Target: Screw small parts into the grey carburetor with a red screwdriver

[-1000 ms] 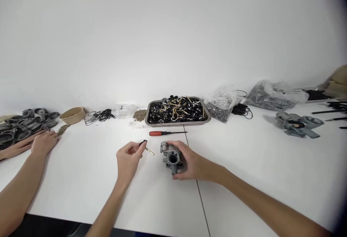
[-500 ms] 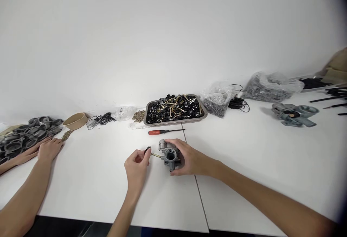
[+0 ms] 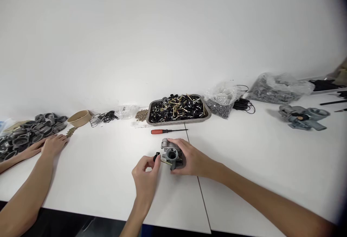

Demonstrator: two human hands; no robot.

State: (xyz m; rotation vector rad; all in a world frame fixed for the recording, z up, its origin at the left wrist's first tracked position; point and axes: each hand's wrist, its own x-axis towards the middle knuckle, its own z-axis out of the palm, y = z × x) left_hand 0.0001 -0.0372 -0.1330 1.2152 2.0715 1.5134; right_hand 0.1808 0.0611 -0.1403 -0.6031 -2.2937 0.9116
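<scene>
My right hand [image 3: 188,159] is wrapped round the right side of a grey metal carburetor [image 3: 169,150], whose round bore faces me. Between the thumb and fingers of my left hand [image 3: 146,173] is a small black-capped part with a thin brass-coloured rod [image 3: 166,162]. The rod points right and its end overlaps the lower front of the carburetor; whether it touches I cannot tell. Just beyond lies a red-handled screwdriver [image 3: 162,131], its shaft pointing right.
A metal tray [image 3: 179,122] of black and brass parts stands by the wall. Bags of small parts [image 3: 222,101] and another carburetor [image 3: 305,117] are to the right. At left, a co-worker's hands [image 3: 52,145] rest near grey castings [image 3: 35,130] and a tan bowl [image 3: 79,119].
My left hand has moved right and toward me, bringing the rod from the carburetor's left side to its lower front. My right hand keeps its hold. The view has shifted slightly.
</scene>
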